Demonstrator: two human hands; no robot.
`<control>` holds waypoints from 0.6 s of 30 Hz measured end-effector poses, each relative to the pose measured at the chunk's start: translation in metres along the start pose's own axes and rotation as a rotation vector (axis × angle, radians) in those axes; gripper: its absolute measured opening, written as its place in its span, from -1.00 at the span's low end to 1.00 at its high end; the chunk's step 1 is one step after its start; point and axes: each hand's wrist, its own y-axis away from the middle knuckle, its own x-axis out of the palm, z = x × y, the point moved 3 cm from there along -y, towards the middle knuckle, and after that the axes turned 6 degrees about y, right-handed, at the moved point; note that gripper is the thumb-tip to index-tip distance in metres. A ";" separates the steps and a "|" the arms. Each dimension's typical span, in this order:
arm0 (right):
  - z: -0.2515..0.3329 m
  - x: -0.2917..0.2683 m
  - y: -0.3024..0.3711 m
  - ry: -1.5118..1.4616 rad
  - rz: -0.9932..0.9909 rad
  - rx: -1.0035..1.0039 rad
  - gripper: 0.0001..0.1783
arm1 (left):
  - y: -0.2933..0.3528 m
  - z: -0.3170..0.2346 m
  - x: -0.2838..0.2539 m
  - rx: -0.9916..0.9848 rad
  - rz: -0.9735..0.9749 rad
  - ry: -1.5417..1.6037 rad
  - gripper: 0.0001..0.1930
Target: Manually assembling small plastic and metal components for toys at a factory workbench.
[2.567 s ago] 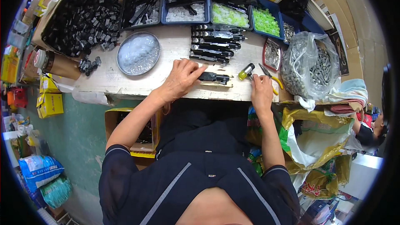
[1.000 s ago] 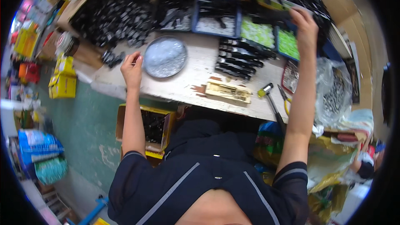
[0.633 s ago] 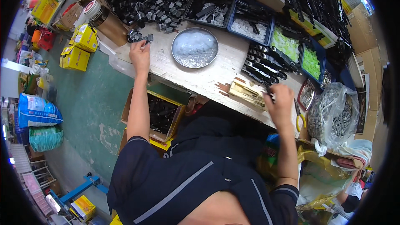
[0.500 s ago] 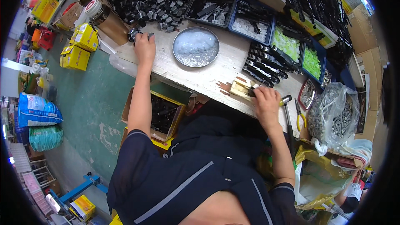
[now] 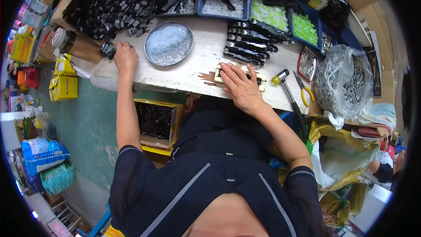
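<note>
My left hand [image 5: 126, 60] rests on the bench at the left, fingers curled down beside a small cluster of black parts [image 5: 108, 50]. What lies under its fingertips is hidden. With fingers spread, my right hand [image 5: 242, 87] lies over a cream block [image 5: 217, 74] near the bench's front edge. A dark strip shows along the block, partly covered by the hand. Right of that hand lies a hammer [image 5: 287, 91] with a yellow-and-black head, then pliers [image 5: 303, 88] with yellow handles. A round metal dish [image 5: 169, 62] holding whitish, translucent material sits between the hands.
Behind are a heap of black parts [image 5: 112, 6] and trays of white pieces [image 5: 222, 8] and green pieces [image 5: 305, 28]. Stacked black assemblies [image 5: 247, 44] lie beyond my right hand. A brown jar [image 5: 83, 48] stands left; a clear bag of metal parts [image 5: 344, 81] sits right.
My right hand has moved from the block's right end onto its top, with its fingers spreading, uncovering the hammer. My left hand stays by the black parts. The whole view has shifted.
</note>
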 end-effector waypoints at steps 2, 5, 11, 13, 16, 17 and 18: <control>-0.011 -0.007 0.001 -0.062 -0.081 0.036 -0.62 | 0.003 0.004 0.002 0.001 0.022 -0.014 -0.81; -0.063 -0.038 0.003 0.087 -0.497 0.275 -0.70 | 0.007 0.002 -0.005 0.042 0.031 0.007 -0.82; -0.136 -0.068 -0.016 0.237 -0.450 0.422 -0.64 | 0.007 0.005 -0.008 0.122 0.054 -0.020 -0.85; -0.139 -0.064 -0.027 0.225 -0.360 0.383 -0.65 | 0.006 -0.002 -0.009 0.137 0.056 -0.016 -0.86; -0.135 -0.060 -0.037 0.238 -0.244 0.345 -0.65 | 0.007 0.004 -0.002 0.193 0.057 -0.046 -0.85; -0.135 -0.059 -0.039 0.240 -0.250 0.335 -0.65 | 0.008 0.004 -0.001 0.242 0.059 -0.075 -0.84; -0.135 -0.059 -0.041 0.238 -0.250 0.335 -0.65 | 0.007 0.006 -0.003 0.241 0.059 -0.077 -0.84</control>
